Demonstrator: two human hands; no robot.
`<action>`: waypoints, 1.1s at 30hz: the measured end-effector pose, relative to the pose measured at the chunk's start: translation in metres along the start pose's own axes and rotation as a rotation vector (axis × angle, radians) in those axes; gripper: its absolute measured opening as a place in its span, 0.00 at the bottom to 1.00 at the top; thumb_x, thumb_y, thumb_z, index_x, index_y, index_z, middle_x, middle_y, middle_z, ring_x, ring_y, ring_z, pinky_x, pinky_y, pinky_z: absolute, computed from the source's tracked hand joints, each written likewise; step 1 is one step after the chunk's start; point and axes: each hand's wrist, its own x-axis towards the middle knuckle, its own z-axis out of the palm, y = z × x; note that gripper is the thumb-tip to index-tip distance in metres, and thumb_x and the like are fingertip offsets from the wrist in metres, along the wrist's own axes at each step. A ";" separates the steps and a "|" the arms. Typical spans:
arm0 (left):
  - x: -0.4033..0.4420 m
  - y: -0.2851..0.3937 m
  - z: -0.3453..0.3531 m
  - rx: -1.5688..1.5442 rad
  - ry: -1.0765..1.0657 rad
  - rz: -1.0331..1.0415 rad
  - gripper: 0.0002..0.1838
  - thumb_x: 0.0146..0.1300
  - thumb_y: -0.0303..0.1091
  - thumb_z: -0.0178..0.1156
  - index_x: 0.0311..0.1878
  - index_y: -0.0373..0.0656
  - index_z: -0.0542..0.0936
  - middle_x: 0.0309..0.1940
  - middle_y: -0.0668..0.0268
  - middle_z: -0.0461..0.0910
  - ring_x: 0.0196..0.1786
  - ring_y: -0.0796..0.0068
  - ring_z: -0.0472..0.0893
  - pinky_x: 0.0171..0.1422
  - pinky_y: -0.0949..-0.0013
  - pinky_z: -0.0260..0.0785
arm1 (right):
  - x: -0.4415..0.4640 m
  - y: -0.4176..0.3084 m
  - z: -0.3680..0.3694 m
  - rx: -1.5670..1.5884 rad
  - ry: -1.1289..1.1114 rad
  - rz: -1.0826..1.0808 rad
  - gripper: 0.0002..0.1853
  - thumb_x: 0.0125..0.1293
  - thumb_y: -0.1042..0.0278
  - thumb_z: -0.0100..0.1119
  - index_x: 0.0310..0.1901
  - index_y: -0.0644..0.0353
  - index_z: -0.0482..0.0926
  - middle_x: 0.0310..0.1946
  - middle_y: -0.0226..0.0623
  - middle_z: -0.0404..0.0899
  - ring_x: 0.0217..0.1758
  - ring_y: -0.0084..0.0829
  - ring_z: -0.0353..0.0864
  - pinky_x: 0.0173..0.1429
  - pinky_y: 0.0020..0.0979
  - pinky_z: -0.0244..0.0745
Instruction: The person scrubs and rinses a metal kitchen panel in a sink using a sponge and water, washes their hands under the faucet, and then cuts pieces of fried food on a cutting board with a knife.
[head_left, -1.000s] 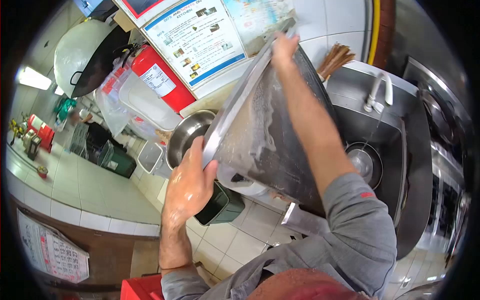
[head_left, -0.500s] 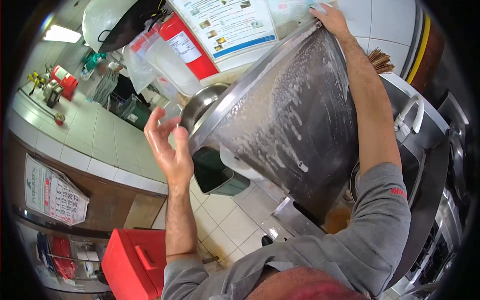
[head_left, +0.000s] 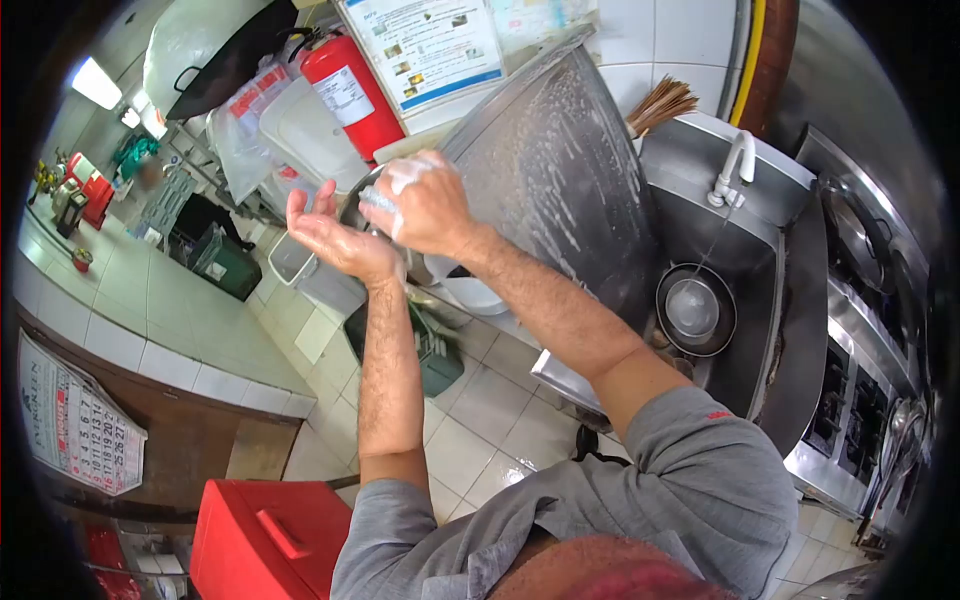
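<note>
Cupping palm-up, the left hand (head_left: pixel 345 243) sits beside the curled right hand (head_left: pixel 430 207).

A large grey metal panel (head_left: pixel 565 150), streaked with white suds, stands tilted just left of the sink (head_left: pixel 752 285). A pale, foamy wad (head_left: pixel 379 201) is in the right grip (head_left: pixel 425 207).

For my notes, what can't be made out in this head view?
In the head view:
- Right hand: whether it holds anything, hidden by foam.
- Large metal panel: lower edge partly behind right forearm.
- Wall poster: top cut off by picture edge; print too small.
- Distant person: head blurred.
</note>
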 end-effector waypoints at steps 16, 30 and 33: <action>0.006 0.027 0.021 1.053 -0.818 -0.223 0.26 0.61 0.52 0.58 0.53 0.39 0.76 0.40 0.50 0.80 0.41 0.59 0.82 0.45 0.63 0.72 | -0.035 0.397 -0.030 -0.351 0.637 0.441 0.25 0.59 0.55 0.58 0.51 0.66 0.71 0.48 0.56 0.70 0.55 0.51 0.63 0.60 0.45 0.57; 0.012 0.021 0.014 1.036 -0.885 -0.279 0.29 0.61 0.59 0.52 0.49 0.42 0.78 0.37 0.53 0.81 0.43 0.54 0.81 0.49 0.61 0.70 | -0.074 0.078 0.004 0.278 0.124 0.261 0.15 0.50 0.76 0.63 0.42 0.58 0.80 0.44 0.40 0.72 0.50 0.42 0.68 0.56 0.36 0.66; 0.012 0.021 0.014 0.996 -0.917 -0.297 0.29 0.61 0.60 0.51 0.49 0.41 0.78 0.36 0.52 0.81 0.43 0.54 0.80 0.48 0.60 0.69 | -0.077 0.064 -0.007 0.399 -0.040 0.155 0.17 0.49 0.78 0.61 0.43 0.58 0.80 0.44 0.41 0.73 0.49 0.45 0.68 0.56 0.38 0.67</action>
